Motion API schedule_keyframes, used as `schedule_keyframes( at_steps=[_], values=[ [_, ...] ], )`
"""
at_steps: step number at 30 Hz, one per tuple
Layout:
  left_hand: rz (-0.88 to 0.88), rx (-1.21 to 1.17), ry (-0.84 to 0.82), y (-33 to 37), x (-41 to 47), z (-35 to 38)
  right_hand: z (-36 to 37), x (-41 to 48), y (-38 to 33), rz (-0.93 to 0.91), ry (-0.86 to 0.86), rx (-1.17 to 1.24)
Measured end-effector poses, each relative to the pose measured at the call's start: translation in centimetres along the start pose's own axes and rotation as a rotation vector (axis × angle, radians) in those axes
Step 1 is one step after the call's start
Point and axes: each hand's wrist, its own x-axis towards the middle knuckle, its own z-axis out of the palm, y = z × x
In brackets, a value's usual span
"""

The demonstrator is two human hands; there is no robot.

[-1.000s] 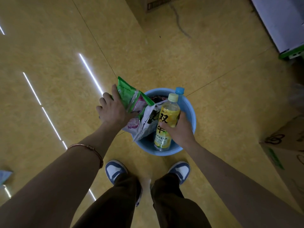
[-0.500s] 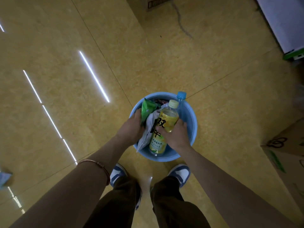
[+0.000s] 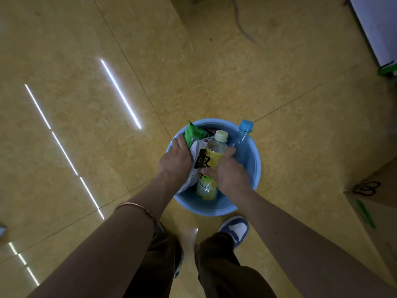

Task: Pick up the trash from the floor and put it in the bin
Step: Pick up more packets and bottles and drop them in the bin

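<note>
A round blue bin point(image 3: 253, 168) stands on the yellow floor just in front of my feet. My left hand point(image 3: 175, 161) is inside its left rim, gripping a bundle of green and white snack bags point(image 3: 194, 136). My right hand point(image 3: 228, 175) is closed around a yellow drink bottle point(image 3: 211, 166) with a cream cap, held upright inside the bin. A clear bottle with a blue cap point(image 3: 243, 134) leans against the bin's far right wall. Dark wrappers lie deeper in the bin, mostly hidden.
A cardboard box point(image 3: 373, 203) stands at the right edge. A white and green panel point(image 3: 380, 33) is at the top right. A grey cable point(image 3: 240, 24) runs over the floor at the top. A small pale scrap point(image 3: 2, 230) lies at the far left.
Both hands have gone down into the bin. The snack bags, held above the left rim a second ago, are now pressed inside. The yellow bottle has sunk lower.
</note>
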Motion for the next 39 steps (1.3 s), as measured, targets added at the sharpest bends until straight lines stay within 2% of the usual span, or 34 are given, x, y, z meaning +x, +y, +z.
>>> schedule_keyframes(
  at_steps=[3, 6, 9, 11, 14, 17, 20, 24, 29, 34, 39],
  values=[
    [-0.020, 0.032, 0.009, 0.3, 0.3, 0.0, 0.4, 0.3, -0.4, 0.028, 0.002, -0.016],
    [0.054, -0.010, -0.087, -0.1, -0.3, -0.7, 0.1, 0.2, -0.3, 0.043, -0.034, 0.027],
    [0.049, 0.217, -0.106, -0.2, -1.4, -2.7, -0.9, -0.6, 0.5, -0.004, -0.099, 0.152],
    [0.002, 0.276, -0.169, 0.0, -1.8, -4.1, -1.6, -1.5, 1.3, -0.045, -0.138, 0.232],
    [-0.008, 0.210, -0.132, 0.2, -2.0, -4.7, -2.4, -2.5, 2.1, -0.069, -0.130, 0.279],
    [-0.032, 0.043, -0.060, -0.1, -2.8, -4.0, -2.7, -2.8, 2.7, -0.043, -0.115, 0.277],
    [-0.044, -0.077, -0.071, -0.8, -4.5, -3.6, -3.3, -4.0, 3.3, -0.021, -0.095, 0.298],
    [-0.001, -0.076, -0.122, -1.4, -7.0, -5.6, -5.5, -6.9, 3.6, 0.009, -0.097, 0.323],
    [0.112, -0.061, -0.079, 0.5, -10.2, -11.7, -10.7, -11.1, 2.6, 0.028, -0.060, 0.515],
    [0.140, -0.482, -0.050, 4.2, -15.5, -19.7, -17.6, -16.3, 0.9, -0.024, 0.015, 0.660],
    [0.258, -0.608, 0.085, 7.4, -21.8, -26.7, -25.2, -22.5, -0.3, -0.147, 0.140, 0.749]
  ],
)
